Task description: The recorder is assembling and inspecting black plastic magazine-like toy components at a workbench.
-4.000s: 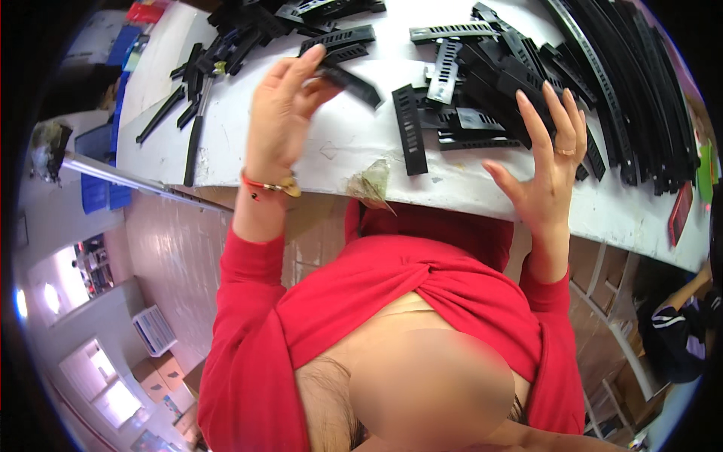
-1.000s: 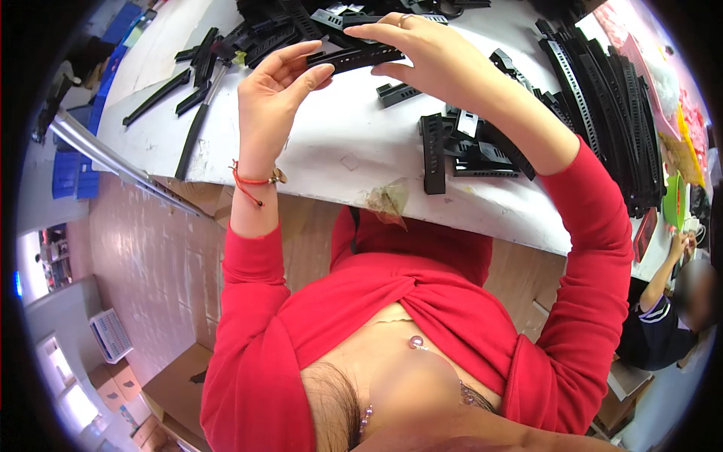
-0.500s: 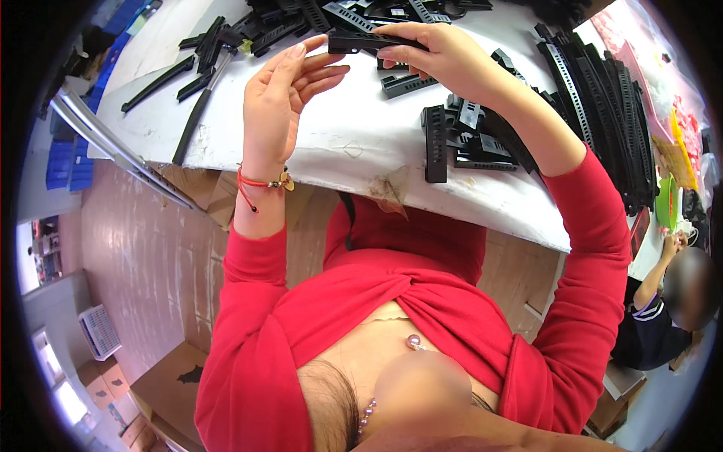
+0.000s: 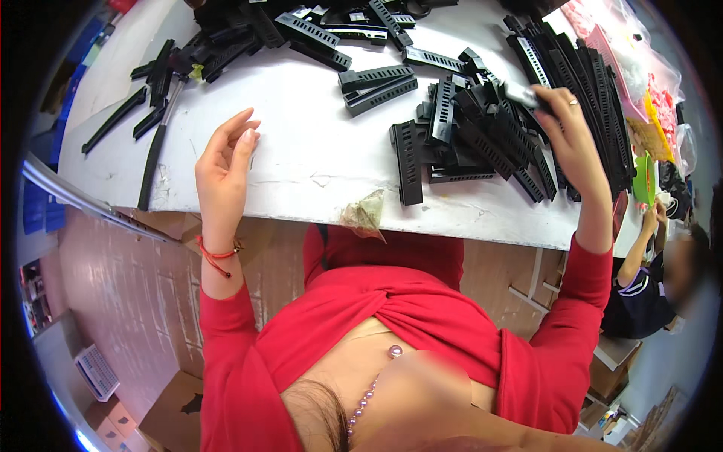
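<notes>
My left hand hovers over the white table, fingers loosely bent and apart, with nothing in them. My right hand is at the right of the table, beside a heap of black slotted plastic parts. Between its thumb and fingertips is one end of a slotted plastic part, blurred and pale with glare. In front of the heap a single slotted part lies lengthwise towards me. Two more slotted parts rest side by side left of the heap.
Long black slotted strips are stacked at the right, next to a pink basket. More black parts are piled at the far side. A black-handled tool lies at the left. Another person sits at the right.
My right hand has carried the black part from the middle to the heap at the right. My left hand has moved away from it, left and nearer. The view has shifted.
</notes>
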`<state>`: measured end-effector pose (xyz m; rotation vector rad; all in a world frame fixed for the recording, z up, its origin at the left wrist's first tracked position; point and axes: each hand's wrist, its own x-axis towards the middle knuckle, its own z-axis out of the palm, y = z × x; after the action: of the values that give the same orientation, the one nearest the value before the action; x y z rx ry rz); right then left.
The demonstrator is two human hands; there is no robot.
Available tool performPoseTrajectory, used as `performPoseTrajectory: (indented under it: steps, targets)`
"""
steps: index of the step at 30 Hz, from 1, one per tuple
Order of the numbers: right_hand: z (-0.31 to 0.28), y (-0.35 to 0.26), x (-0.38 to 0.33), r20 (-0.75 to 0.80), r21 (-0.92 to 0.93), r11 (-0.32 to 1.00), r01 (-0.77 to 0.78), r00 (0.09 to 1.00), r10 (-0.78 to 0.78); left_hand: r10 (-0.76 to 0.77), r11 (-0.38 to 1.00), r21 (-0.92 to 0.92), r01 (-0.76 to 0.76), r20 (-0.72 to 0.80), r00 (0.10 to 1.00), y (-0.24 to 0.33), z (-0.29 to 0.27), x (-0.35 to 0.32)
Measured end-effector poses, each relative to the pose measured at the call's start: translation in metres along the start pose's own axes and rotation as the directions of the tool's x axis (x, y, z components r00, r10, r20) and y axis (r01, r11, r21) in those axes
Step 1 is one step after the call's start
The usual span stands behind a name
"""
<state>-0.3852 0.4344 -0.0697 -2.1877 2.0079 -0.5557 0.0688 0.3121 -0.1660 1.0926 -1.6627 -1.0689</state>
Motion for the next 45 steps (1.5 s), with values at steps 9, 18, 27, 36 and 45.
performPoseTrajectory:
  steps: [9, 18, 27, 36, 45]
  targets:
    - [0.021, -0.026, -0.007, -0.182, 0.079, 0.991, 0.110, 0.979, -0.094, 0.338, 0.832, 0.307, -0.462, 0.379, 0.862, 0.031, 0.059, 0.088]
    - [0.023, -0.035, -0.045, -0.336, -0.008, 0.995, 0.104, 0.936, -0.101, 0.735, 0.321, 0.433, -0.843, 0.448, 0.509, 0.038, 0.070, 0.100]
    - [0.045, -0.022, -0.099, -0.488, 0.120, 0.993, -0.006, 0.870, 0.064, 0.904, 0.077, 0.659, -0.748, 0.271, 0.332, 0.077, 0.037, 0.213]
    - [0.059, -0.004, -0.141, -0.503, 0.177, 0.972, -0.156, 0.834, 0.225, 0.773, 0.180, 0.743, -0.645, 0.299, 0.560, 0.049, 0.006, 0.289]
    - [0.052, 0.004, -0.119, -0.501, 0.135, 0.985, -0.111, 0.850, 0.164, 0.559, 0.637, 0.425, -0.643, 0.319, 0.765, 0.076, 0.077, 0.158]
